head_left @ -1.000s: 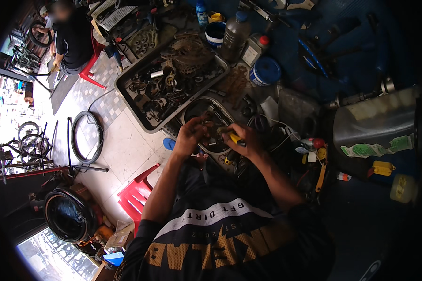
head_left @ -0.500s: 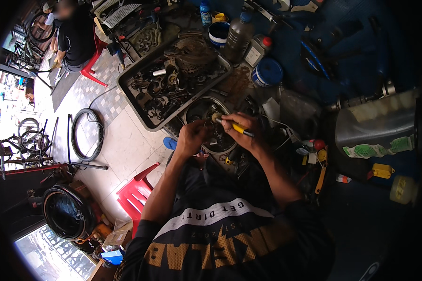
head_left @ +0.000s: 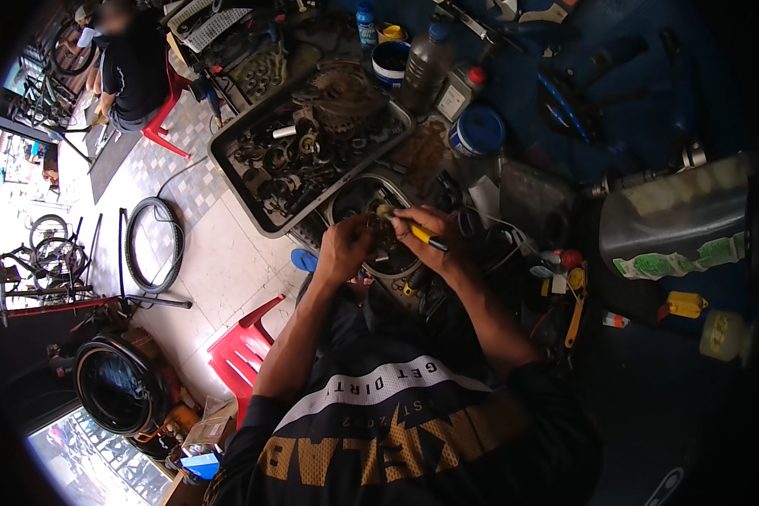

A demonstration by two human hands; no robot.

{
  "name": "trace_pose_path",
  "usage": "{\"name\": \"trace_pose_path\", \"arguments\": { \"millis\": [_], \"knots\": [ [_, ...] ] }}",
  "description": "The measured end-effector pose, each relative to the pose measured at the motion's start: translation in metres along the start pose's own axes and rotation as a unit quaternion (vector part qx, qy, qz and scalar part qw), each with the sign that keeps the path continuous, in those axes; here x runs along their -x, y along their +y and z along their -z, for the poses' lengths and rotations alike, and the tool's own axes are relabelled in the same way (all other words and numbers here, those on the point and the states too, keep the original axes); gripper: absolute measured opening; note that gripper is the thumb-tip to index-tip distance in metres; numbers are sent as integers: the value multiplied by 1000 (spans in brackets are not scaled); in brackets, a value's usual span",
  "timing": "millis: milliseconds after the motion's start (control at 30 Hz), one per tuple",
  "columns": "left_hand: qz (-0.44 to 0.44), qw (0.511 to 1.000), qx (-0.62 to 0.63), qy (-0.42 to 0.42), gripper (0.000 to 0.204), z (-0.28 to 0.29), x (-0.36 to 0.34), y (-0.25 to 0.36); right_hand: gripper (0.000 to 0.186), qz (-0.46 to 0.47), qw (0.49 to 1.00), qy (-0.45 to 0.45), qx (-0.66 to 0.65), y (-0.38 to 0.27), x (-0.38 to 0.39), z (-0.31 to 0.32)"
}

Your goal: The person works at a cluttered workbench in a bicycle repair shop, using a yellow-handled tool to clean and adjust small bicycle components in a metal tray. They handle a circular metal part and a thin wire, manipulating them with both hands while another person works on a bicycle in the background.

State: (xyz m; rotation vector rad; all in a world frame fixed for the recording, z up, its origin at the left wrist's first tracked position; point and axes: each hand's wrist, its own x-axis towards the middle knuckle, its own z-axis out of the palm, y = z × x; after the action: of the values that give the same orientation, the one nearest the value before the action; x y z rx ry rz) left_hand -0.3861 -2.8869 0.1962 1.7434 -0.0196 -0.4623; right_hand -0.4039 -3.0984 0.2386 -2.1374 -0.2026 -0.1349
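My right hand (head_left: 427,240) is closed round a brush with a yellow and black handle (head_left: 427,235). Its pale, round bristle end points left toward the fingers of my other hand. Bent inward beside it, my left hand (head_left: 347,246) pinches a small dark part that I cannot make out clearly. Both hands are over a round metal basin (head_left: 337,199) with dark, greasy pieces inside. Fingers and shadow hide much of the held part and the basin's contents.
Beyond the basin lies a large metal tray (head_left: 217,160) heaped with greasy bicycle parts. A blue tub (head_left: 478,131), a dark bottle (head_left: 424,67) and a grey container (head_left: 460,91) stand behind. A red chair (head_left: 243,352) is at left; a person (head_left: 135,67) sits farther off.
The brush and my right hand have shifted slightly left, with the handle's tilt a little changed. My left hand stays nearly in place, its grip kept.
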Motion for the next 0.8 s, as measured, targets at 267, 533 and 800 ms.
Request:
{"name": "trace_pose_path", "arguments": {
  "millis": [267, 533, 800],
  "knots": [
    [-49, 992, -109, 43, 32, -1, 4, 5, 23, -60, 997, -20, -46, 5, 2, -5],
    [-54, 991, -114, 48, 32, -3, 1, 0, 24, -39, 999, 5, -35, 11, 8, -8],
    [51, 961, 270, -32, 34, 6, 0, -5, 32, -145, 984, -68, -83, 49, 32, -15]
  ]
}}
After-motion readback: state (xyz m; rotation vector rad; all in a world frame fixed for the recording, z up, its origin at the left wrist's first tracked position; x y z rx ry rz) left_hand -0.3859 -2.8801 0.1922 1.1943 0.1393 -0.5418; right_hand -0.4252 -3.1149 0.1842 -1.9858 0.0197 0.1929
